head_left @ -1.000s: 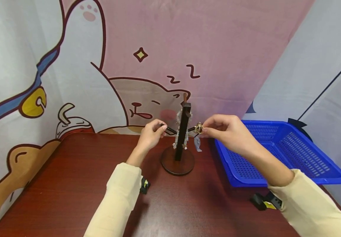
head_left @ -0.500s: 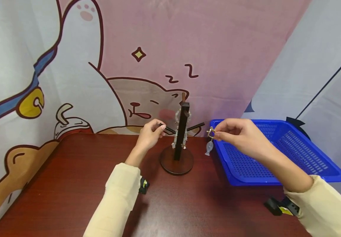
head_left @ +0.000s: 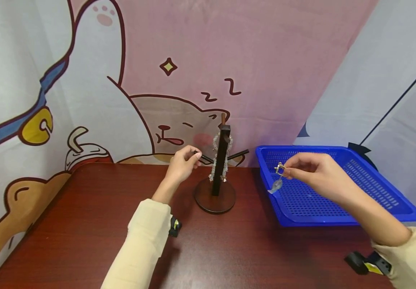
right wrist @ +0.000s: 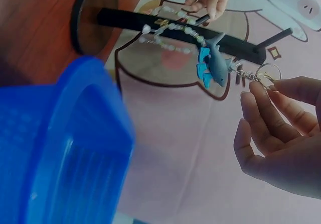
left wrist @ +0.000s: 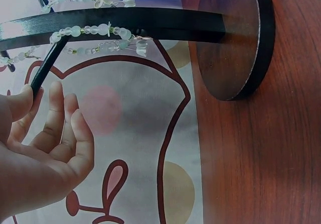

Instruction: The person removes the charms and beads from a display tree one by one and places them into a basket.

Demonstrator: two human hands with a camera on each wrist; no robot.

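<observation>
My right hand [head_left: 317,174] pinches the metal ring of a keychain [head_left: 277,184], which hangs over the left rim of the blue basket in the head view. A grey shark-like figure [right wrist: 217,66] with bright blue pieces dangles from its chain in the right wrist view. Between thumb and forefinger, my left hand [head_left: 181,164] holds the left peg [left wrist: 49,66] of a dark wooden stand [head_left: 220,168]. Strings of pale beads [left wrist: 90,30] hang on that stand, partly behind its post. The right peg [head_left: 238,153] carries nothing.
The blue plastic basket [head_left: 301,222] stands on the right of the reddish-brown table [head_left: 96,224]. A round base [head_left: 215,204] supports the stand. Behind the table hangs a cloth [head_left: 265,72] printed with cartoon animals.
My right hand has carried the keychain away from the stand's right peg, rightward to over the basket. My left hand keeps its hold on the left peg.
</observation>
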